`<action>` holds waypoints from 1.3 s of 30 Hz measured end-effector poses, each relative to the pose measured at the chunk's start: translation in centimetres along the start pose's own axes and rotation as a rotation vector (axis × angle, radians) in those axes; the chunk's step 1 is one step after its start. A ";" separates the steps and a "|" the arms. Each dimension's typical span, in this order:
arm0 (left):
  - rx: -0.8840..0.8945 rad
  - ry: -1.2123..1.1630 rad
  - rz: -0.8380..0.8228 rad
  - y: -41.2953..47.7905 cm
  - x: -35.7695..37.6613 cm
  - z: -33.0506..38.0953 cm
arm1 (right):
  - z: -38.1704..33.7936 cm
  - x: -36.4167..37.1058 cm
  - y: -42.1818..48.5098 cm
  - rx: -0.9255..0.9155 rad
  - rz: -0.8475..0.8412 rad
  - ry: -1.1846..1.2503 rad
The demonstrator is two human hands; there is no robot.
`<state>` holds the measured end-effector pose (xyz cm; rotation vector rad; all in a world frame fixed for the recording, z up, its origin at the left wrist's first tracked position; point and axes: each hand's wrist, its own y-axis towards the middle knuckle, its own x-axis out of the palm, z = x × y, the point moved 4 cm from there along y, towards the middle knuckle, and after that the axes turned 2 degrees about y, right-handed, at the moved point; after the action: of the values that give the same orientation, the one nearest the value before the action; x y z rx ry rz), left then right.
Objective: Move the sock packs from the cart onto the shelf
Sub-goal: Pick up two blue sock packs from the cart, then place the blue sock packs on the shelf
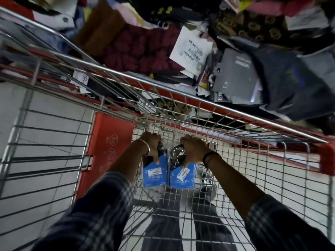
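Both my arms reach down into the wire cart [235,178]. My left hand [150,144] grips the top of a blue sock pack [155,175] with a white label. Beside it on the right, my right hand [193,151] grips a second blue sock pack [183,179] of the same kind; dark socks show under clear wrap at its top. The two packs hang side by side, touching, above the cart's wire floor. Above the cart runs the shelf [181,96], a red-edged bin piled with clothing and packs.
The cart's steel rim [163,82] and red corner [326,156] cross between my hands and the shelf. A red flap [108,147] stands at the cart's left end. A white tag [192,46] and grey packs [237,75] lie in the pile. Tiled floor shows through the wire.
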<state>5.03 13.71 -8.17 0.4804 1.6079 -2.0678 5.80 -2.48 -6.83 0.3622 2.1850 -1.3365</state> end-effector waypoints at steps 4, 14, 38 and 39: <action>-0.017 -0.058 0.015 -4.2 -0.2 0.9 | -0.6 -0.8 -4.3 -0.022 0.089 -0.019; 0.035 0.019 0.307 -14.6 -6.5 4.9 | -4.2 -9.7 -15.4 -0.070 0.439 -0.173; 0.151 0.438 1.058 -47.8 -33.7 12.7 | -19.1 -34.3 -44.1 -0.184 1.064 -0.363; 0.157 0.450 1.085 -48.6 -34.7 12.8 | -19.7 -35.1 -44.5 -0.188 1.103 -0.385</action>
<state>6.53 16.27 52.88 1.5435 0.9700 -1.2659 6.40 -4.20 53.15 0.9554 1.3629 -0.5064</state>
